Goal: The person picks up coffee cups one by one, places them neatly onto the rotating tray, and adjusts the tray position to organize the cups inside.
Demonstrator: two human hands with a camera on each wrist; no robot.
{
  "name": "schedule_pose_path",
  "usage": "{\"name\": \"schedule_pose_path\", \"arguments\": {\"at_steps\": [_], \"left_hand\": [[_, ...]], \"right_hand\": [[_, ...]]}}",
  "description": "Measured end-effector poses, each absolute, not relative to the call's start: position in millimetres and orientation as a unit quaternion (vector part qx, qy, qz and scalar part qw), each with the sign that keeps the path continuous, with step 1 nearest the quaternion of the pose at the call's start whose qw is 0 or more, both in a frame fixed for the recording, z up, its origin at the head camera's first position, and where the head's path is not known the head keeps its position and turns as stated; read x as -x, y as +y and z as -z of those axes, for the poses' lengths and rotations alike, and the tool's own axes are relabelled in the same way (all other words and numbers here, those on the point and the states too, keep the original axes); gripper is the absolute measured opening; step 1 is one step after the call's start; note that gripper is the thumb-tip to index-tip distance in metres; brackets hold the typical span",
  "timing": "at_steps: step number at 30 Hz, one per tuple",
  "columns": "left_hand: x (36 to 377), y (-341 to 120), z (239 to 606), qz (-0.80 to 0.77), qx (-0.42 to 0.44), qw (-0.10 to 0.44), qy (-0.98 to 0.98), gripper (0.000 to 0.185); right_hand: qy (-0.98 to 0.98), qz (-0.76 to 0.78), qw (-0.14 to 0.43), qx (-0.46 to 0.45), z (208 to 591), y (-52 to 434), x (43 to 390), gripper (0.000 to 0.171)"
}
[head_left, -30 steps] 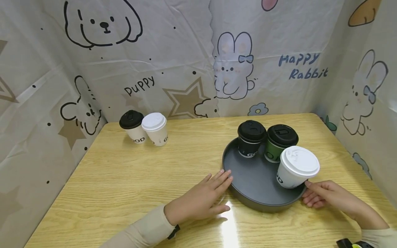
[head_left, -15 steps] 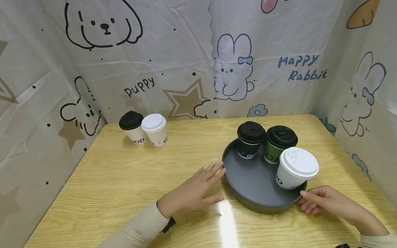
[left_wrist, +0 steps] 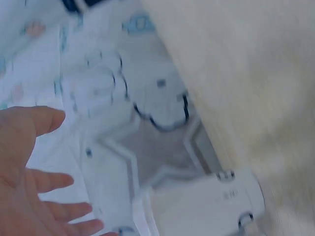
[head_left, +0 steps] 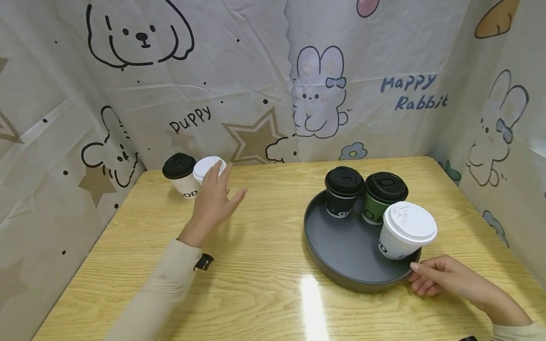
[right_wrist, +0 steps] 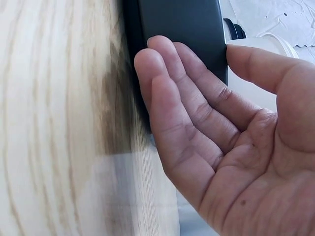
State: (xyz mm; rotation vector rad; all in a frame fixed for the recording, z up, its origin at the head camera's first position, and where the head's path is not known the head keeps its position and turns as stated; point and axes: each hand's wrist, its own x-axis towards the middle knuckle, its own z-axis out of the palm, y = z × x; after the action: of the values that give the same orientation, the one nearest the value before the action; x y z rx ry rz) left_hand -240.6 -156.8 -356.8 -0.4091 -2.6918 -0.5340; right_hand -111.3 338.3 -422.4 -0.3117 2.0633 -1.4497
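At the back left, my left hand (head_left: 212, 199) reaches over the table with fingers spread, overlapping a white-lidded white paper cup (head_left: 205, 166). In the left wrist view that cup (left_wrist: 202, 206) lies to the right of the fingers, apart from them. Beside it stands a white cup with a black lid (head_left: 183, 183). My right hand (head_left: 452, 279) holds the near right edge of a round dark grey tray (head_left: 332, 270), thumb at the rim and fingers against the outer wall (right_wrist: 187, 24). The tray carries a black cup (head_left: 340, 203), a green cup (head_left: 374, 210) and a larger white cup (head_left: 394, 241).
The wooden table (head_left: 256, 265) stretches between the two groups of cups. A printed cloth (head_left: 251, 61) with cartoon animals hangs behind it and along both sides. The larger white cup stands close to the tray's right rim.
My left hand has left the tray's left side and moved left and back to the white-lidded cup. My right hand stays at the tray's edge; the cups stand where they were.
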Motion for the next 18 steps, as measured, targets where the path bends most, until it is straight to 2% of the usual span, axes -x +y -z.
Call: {"name": "schedule_pose_path", "arguments": {"at_steps": [6, 14, 18], "left_hand": [[267, -181, 351, 0.205, 0.063, 0.219, -0.952, 0.071], [286, -190, 357, 0.204, 0.012, 0.176, -0.963, 0.075], [290, -189, 365, 0.198, 0.003, 0.172, -0.965, 0.077]], "right_hand": [[0.779, 0.542, 0.297, 0.108, 421, 338, 111, 0.044], [0.775, 0.547, 0.3, 0.102, 422, 339, 112, 0.044], [0.77, 0.552, 0.301, 0.111, 422, 339, 111, 0.044]]}}
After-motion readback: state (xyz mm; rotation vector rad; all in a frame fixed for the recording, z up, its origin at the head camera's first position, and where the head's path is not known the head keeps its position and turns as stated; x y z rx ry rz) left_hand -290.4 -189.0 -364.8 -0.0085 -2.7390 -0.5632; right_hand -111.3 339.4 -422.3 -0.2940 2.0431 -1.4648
